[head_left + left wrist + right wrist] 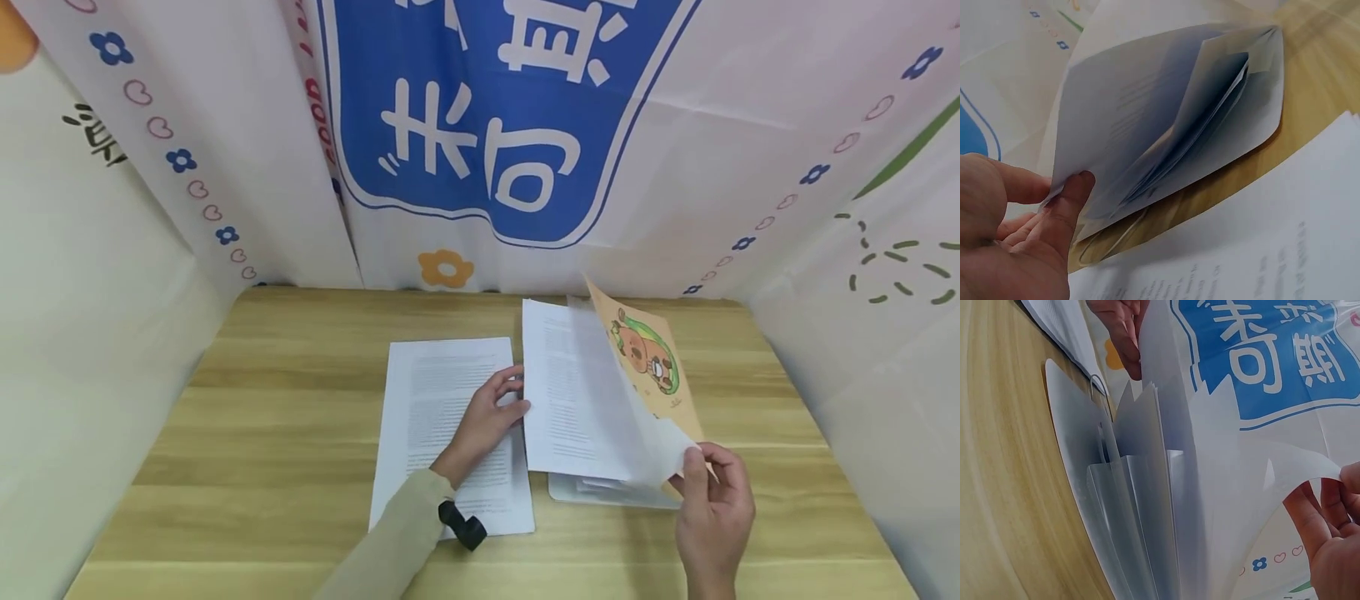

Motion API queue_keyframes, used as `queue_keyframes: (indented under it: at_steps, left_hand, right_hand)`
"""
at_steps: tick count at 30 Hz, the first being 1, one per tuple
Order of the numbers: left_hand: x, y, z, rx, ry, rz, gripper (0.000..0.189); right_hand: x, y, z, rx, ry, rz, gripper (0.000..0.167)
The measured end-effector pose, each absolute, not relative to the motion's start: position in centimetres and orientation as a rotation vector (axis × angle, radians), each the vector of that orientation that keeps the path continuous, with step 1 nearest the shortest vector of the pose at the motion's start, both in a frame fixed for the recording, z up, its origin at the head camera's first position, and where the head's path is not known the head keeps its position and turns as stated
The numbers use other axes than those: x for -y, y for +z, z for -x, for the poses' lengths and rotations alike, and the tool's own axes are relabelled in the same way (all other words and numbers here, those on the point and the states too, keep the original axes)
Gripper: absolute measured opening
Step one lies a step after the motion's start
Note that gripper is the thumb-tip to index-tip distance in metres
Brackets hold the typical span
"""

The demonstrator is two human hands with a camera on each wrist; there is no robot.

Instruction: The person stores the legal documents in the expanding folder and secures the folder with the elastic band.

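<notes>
A document folder [1272,81] with a tan front cover [648,354] bearing a cartoon animal lies on the right part of the table, its cover lifted. Several pale inner pockets [1132,519] fan out in the right wrist view. My right hand [712,508] pinches the lower right corner of the raised cover between thumb and fingers. A printed sheet [551,400] leans out from the folder's opening. My left hand [487,417] pinches this sheet's left edge, thumb on the near face in the left wrist view. Beneath my left forearm lie other printed papers [450,375].
The wood-grain table [247,433] reaches back to a printed cloth [480,242] hung behind it, with side cloths left and right. A thin cord loop [1113,244] sticks out at the folder's edge. A black strap [462,525] sits on the left wrist.
</notes>
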State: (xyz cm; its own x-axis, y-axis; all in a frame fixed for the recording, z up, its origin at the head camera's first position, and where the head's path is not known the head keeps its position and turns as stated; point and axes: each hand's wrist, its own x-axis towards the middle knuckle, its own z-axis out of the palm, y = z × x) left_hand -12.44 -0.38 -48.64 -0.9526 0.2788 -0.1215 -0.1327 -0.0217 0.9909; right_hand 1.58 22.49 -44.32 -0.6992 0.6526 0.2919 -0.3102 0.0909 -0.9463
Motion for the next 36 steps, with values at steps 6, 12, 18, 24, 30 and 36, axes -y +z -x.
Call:
queue_keyframes:
  at_steps: [6,12,18,24,30,36]
  left_hand:
    - [-0.9,-49.0,12.2,-1.963,2.085,-0.177,0.06]
    - [-1.7,-49.1,12.3,-1.989,2.064,-0.205,0.059]
    - [-2.2,-49.0,12.5,-1.967,2.026,-0.29,0.059]
    - [-3.0,-49.1,12.5,-1.906,2.039,-0.32,0.06]
    - [-3.5,-48.9,12.4,-1.862,2.046,-0.267,0.062]
    - [-3.8,-48.8,12.4,-1.78,2.056,-0.279,0.063]
  right_hand:
    - [-22.6,-44.2,-1.5,1.654,1.688,0.334,0.003]
    - [-22.7,-44.2,-1.4,1.642,1.693,0.33,0.004]
    - [-22.6,-44.3,-1.4,1.665,1.683,0.325,0.005]
    - [-22.7,-44.3,-1.5,1.682,1.662,0.335,0.004]
    - [-22.5,-44.2,-1.4,1.7,1.657,0.336,0.004]
    - [-22.3,-44.3,-1.4,1.712,1.652,0.335,0.004]
